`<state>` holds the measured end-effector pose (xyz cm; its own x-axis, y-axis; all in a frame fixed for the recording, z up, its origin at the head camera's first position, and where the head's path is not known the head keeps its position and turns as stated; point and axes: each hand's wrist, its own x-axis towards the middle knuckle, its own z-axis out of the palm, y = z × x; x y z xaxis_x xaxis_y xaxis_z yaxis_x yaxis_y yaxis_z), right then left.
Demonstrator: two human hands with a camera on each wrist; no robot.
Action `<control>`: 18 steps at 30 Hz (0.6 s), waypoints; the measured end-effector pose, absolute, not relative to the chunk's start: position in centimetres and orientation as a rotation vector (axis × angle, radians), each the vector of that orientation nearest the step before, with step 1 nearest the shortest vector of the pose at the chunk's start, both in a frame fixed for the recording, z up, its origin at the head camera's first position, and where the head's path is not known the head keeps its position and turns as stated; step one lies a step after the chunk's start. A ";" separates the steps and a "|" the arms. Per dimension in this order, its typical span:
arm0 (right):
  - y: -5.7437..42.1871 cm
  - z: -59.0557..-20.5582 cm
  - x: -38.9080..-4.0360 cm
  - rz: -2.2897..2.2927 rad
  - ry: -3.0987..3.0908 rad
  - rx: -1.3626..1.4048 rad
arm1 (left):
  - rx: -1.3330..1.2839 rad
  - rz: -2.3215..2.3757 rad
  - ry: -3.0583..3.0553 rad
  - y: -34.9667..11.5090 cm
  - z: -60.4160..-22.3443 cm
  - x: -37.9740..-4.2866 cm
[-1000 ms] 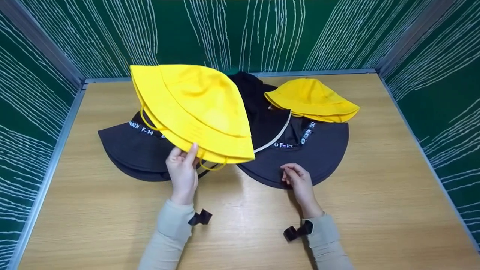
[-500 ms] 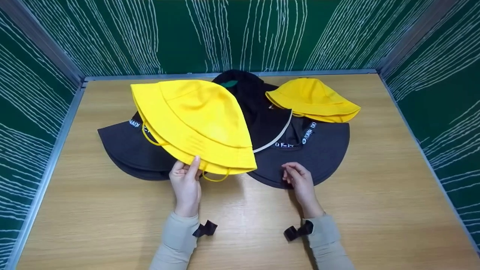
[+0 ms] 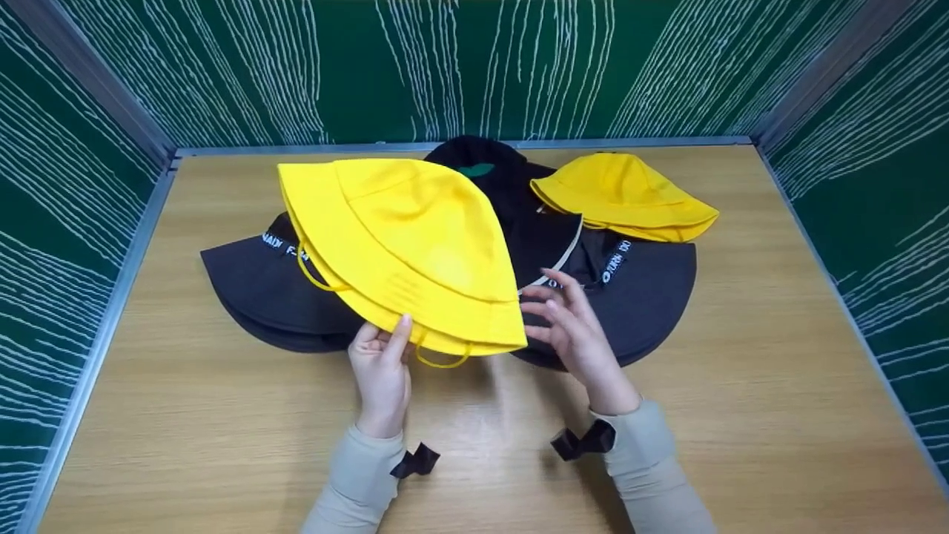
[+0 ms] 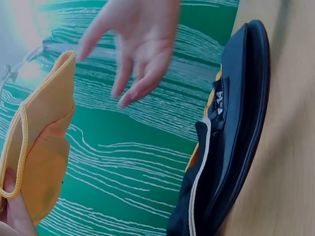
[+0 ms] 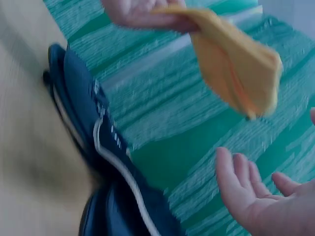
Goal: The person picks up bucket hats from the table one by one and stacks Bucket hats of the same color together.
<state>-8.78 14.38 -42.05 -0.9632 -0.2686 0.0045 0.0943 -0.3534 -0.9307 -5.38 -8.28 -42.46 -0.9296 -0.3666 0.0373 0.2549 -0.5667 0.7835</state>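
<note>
A yellow bucket hat (image 3: pixel 422 252) with a thin yellow cord is held up over the table by my left hand (image 3: pixel 382 382), which pinches the lower edge of its brim between thumb and fingers. In the left wrist view, the thumb presses by the cord loop (image 4: pixel 23 147) on the raised hat. My right hand (image 3: pixel 582 345) is lifted beside the hat's right corner, fingers apart and holding nothing. The right wrist view shows that hand (image 5: pixel 261 201) separated from the yellow hat (image 5: pixel 234 64) by a gap. Part of the black hats lies hidden behind the held hat.
A second yellow hat (image 3: pixel 623 194) lies on the dark hats at the back right. Dark wide-brimmed hats with white lettering spread left (image 3: pixel 270 308) and right (image 3: pixel 656 297), around a black white-trimmed one (image 3: pixel 545 237). Green walls (image 3: pixel 356 74) enclose the wooden table (image 3: pixel 474 467).
My left hand has lowered the yellow hat a little and shifted it right. My right hand has risen from the dark brim toward the hat, its fingers spreading.
</note>
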 end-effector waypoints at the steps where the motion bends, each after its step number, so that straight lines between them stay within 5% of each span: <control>1: 14.0 -41.8 -8.8 -2.377 1.626 -0.236 | 0.177 -2.505 -1.223 -8.2 -42.5 -5.3; 18: 11.4 -40.8 -7.7 -2.115 1.825 -0.174 | 0.143 -2.459 -1.291 -7.6 -43.2 -4.6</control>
